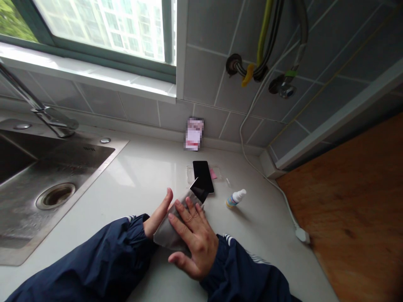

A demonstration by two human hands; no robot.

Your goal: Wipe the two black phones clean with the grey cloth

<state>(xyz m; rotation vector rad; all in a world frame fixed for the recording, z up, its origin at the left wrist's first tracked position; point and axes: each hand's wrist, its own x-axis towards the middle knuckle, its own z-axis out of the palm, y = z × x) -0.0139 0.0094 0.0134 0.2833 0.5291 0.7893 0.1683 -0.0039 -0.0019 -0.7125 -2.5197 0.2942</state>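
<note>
My left hand point(159, 214) is under a dark, glossy, flat device that looks like a phone point(199, 191), supporting it; its thumb points up along the near left side and its other fingers are hidden. Over most of that device lies a grey cloth point(171, 233) with a zigzag edge. My right hand point(195, 235) rests flat on the cloth, fingers stretched and thumb apart, pressing it down. Just beyond, a black phone or tablet point(203, 174) lies on the counter, partly over a clear plastic case point(189, 174). A small white spray bottle point(236, 198) stands to the right.
A steel sink point(118, 147) with a tap point(52, 119) is at the left. A pixelated phone-like item point(194, 134) leans against the tiled wall. A pink slip point(213, 173) lies by the case. At right, a white cable point(273, 184) runs to a plug point(302, 235) beside a wooden board point(352, 201).
</note>
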